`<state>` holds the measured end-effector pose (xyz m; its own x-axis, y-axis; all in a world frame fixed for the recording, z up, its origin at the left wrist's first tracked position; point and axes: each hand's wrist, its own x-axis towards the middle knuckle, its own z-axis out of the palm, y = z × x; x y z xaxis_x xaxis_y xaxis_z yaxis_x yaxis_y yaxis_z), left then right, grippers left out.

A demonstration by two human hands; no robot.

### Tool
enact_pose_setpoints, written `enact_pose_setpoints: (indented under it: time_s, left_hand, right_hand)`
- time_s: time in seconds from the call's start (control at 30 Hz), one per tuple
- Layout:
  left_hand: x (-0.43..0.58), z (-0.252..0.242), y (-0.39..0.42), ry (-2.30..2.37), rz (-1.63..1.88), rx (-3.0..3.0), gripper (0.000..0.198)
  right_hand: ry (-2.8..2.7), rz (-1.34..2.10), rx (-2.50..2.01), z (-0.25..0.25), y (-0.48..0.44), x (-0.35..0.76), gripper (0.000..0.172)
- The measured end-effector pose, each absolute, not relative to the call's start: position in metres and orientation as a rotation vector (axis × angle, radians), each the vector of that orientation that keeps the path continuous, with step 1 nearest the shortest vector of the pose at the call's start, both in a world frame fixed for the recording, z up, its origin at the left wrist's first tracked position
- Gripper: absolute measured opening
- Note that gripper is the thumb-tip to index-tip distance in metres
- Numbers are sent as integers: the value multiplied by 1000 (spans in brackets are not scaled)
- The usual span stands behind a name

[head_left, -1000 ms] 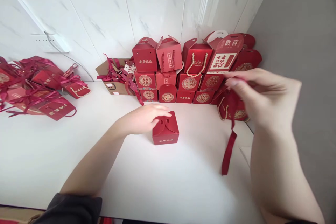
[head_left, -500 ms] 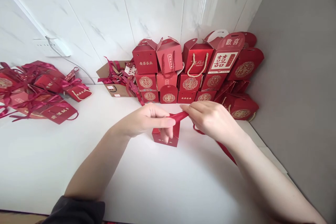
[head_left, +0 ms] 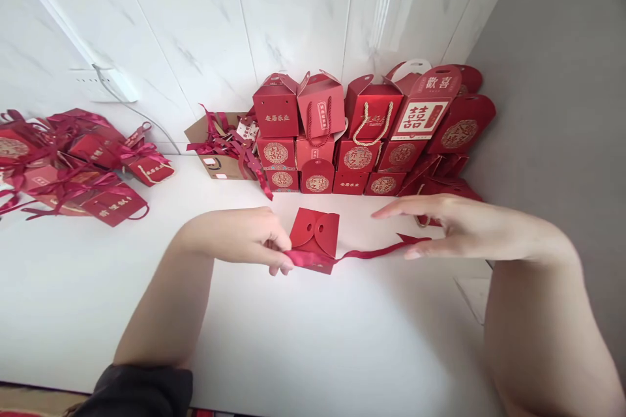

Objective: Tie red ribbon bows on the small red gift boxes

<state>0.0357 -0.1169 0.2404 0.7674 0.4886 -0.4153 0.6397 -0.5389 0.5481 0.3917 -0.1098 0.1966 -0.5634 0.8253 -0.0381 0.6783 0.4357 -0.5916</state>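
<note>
A small red gift box (head_left: 315, 234) with two holes in its folded top stands on the white table (head_left: 313, 339). A dark red ribbon (head_left: 364, 253) is stretched across the box's front. My left hand (head_left: 249, 244) pinches the ribbon's left end just left of the box. My right hand (head_left: 440, 225) holds the ribbon's right end between thumb and fingers, with the index finger stretched out.
Stacked red gift boxes (head_left: 362, 137) line the tiled wall behind. A cardboard box of ribbons (head_left: 222, 150) sits to their left. Ribbon-tied red boxes (head_left: 73, 169) are heaped at far left. A grey wall (head_left: 562, 111) closes the right side.
The hands met over the box with the ribbon, then drew apart. The ribbon now runs taut across the box's front, my right hand having moved right.
</note>
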Motion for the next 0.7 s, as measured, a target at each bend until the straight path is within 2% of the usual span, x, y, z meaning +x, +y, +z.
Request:
enact_pose_setpoints:
  time_s: [0.13,0.37,0.53,0.7]
  left_hand:
    - [56,222,-107,947,-284,2150,28]
    - [62,215,-110,967,15,2239,39]
    - [60,218,-106,1064,151,2259,40]
    - [60,207,-98,1238,83,2319,23]
  right_hand:
    - [-2447,1235,-832,191,-119,329,40]
    - [-2138,1688,-741,157,-111,284,40]
    - [-2058,1602,-741,165,-108,297,35]
    - [-2033,1558,-911,158,-98,303,32]
